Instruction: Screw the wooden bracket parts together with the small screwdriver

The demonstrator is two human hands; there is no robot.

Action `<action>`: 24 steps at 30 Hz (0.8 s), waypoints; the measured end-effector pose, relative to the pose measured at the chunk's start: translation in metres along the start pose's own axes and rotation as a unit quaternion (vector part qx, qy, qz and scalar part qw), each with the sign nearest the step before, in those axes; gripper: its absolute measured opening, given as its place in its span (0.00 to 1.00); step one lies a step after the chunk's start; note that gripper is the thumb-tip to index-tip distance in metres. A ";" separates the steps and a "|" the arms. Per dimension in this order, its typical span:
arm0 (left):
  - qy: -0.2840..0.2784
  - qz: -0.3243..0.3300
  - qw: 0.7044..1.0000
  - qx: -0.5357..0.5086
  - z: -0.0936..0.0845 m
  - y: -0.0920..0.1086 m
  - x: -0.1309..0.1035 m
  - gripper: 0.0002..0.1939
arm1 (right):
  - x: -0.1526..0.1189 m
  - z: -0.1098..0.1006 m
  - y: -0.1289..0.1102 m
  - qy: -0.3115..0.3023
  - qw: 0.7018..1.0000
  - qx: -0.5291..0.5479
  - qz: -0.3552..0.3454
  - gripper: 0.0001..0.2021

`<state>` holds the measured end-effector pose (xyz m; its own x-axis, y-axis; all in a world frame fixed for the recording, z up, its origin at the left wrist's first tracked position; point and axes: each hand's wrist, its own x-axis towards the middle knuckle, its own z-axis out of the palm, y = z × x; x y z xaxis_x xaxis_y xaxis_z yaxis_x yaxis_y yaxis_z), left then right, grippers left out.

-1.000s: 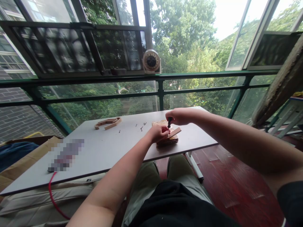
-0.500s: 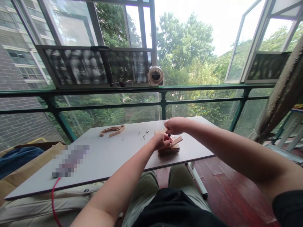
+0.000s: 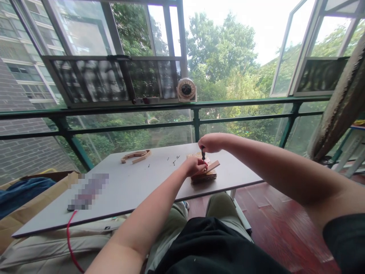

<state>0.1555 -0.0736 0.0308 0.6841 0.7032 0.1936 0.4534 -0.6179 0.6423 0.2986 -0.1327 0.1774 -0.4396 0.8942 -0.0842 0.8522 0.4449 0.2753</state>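
Note:
My right hand (image 3: 210,142) is closed around the dark handle of a screwdriver (image 3: 203,153), which stands nearly upright with its shaft pointing down. Just below it, my left hand (image 3: 195,166) pinches a light wooden strip (image 3: 214,165) beside the screwdriver's tip. Whether a screw sits under that tip is hidden by the fingers. The strip lies slanted on top of a brownish block-like stack (image 3: 203,179) near the front edge of the table. Several small dark screws (image 3: 174,163) are scattered to the left of my left hand.
On the white table (image 3: 137,190), a curved wooden frame (image 3: 136,156) lies at the back left and a blurred-out object (image 3: 89,192) at the front left. A red cable (image 3: 68,236) hangs over the edge. Behind runs a green railing (image 3: 196,121) with a small round fan (image 3: 186,90).
My right hand has risen slightly, and more of the screwdriver shows beneath it. My left hand stays at the wooden strip. The view has shifted a little.

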 end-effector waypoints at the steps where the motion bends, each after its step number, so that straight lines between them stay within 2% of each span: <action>1: -0.003 0.000 1.000 -0.004 0.001 0.000 0.000 0.14 | 0.001 0.000 0.001 -0.007 1.000 0.009 0.002 0.13; 4: -0.008 -0.003 1.000 -0.013 0.002 -0.001 -0.001 0.13 | 0.005 0.003 0.003 -0.025 0.999 0.032 0.008 0.15; 10: 0.002 0.002 1.000 0.006 0.000 0.003 -0.005 0.12 | 0.015 0.013 0.004 0.008 0.999 -0.021 0.035 0.27; 12: -0.001 0.002 1.000 0.008 0.000 0.003 -0.005 0.12 | 0.014 0.016 0.005 0.016 0.999 -0.021 0.035 0.25; 14: 0.003 0.003 1.000 0.016 -0.001 0.002 -0.004 0.12 | 0.010 0.019 0.008 0.036 0.999 -0.001 0.004 0.19; 18: 0.009 0.014 0.999 0.031 -0.001 -0.002 -0.001 0.13 | -0.002 0.022 0.017 0.043 0.996 0.054 -0.048 0.23; 21: 0.006 0.023 0.999 0.023 -0.001 -0.003 0.000 0.12 | -0.006 0.021 0.019 0.035 0.997 0.052 -0.042 0.15; 24: -0.011 0.020 1.000 0.003 -0.002 -0.001 -0.001 0.11 | -0.004 0.017 0.016 -0.001 0.998 0.061 -0.014 0.13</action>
<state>0.1535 -0.0730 0.0312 0.7140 0.6704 0.2020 0.4290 -0.6469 0.6305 0.3191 -0.1281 0.1663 -0.4634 0.8814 -0.0915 0.8680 0.4723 0.1533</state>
